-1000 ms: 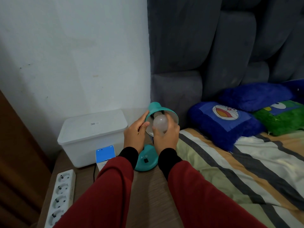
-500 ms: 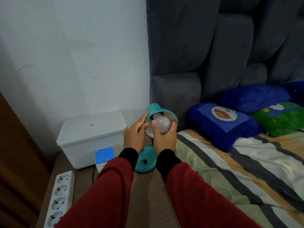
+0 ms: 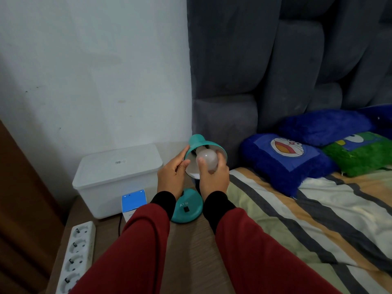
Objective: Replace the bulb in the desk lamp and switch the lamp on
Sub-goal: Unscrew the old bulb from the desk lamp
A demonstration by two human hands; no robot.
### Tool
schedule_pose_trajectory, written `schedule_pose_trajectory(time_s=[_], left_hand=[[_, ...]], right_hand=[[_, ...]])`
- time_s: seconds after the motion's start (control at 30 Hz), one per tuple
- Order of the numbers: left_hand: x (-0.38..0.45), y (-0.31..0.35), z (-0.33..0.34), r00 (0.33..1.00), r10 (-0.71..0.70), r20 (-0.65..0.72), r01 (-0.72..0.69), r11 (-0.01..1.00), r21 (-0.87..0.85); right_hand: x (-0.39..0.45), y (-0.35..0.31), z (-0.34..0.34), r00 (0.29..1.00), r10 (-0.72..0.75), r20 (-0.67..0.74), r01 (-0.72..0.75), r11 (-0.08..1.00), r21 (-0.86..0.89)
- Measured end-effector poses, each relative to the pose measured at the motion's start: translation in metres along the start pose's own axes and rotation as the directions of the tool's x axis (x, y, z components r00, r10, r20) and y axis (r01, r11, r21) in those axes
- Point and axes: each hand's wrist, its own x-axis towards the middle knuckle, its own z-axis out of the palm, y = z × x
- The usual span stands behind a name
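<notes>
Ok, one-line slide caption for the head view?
Right hand grips the bulb inside the teal lampshade, steadied by the left hand.

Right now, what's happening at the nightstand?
A person is working on the teal desk lamp. The left hand steadies the lamp shade by its rim, while the right hand grips the white bulb at the shade's mouth. Whether the bulb is seated in the socket is hidden. The bulb is unlit. A small blue-topped box sits beside the lamp base.

I wore loose dark red sleeves [image 3: 135,251] down both forearms, with snug black cuffs [image 3: 164,200] showing at each wrist. My left hand [image 3: 171,177] and right hand [image 3: 214,179] were bare.
</notes>
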Motion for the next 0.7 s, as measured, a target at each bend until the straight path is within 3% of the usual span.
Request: schedule_pose_trajectory(time_s=[0.07,0.23,0.57,0.7], left_hand=[[0.0004,-0.0006,-0.0005,1.0,0.006,0.002,-0.006,1.0,0.014],[0.0003,-0.0014,-0.001,1.0,0.003,0.013,-0.003,1.0,0.002],[0.0006,0.0003,-0.0018,1.0,0.004,0.028,-0.005,1.0,0.006],[0.0009,0.0015,-0.0055,1.0,0.01,0.024,-0.01,1.0,0.008]], right_hand=[[-0.001,0.0013,-0.0001,0.996,-0.086,0.006,0.087,0.993,-0.084],[-0.0036,0.0004,0.0019,0.987,0.158,0.008,-0.158,0.982,0.105],[-0.0031,-0.0053,0.0021,0.994,-0.106,0.033,0.109,0.984,-0.14],[-0.002,-0.005,0.0059,0.997,0.08,-0.021,-0.08,0.997,-0.009]])
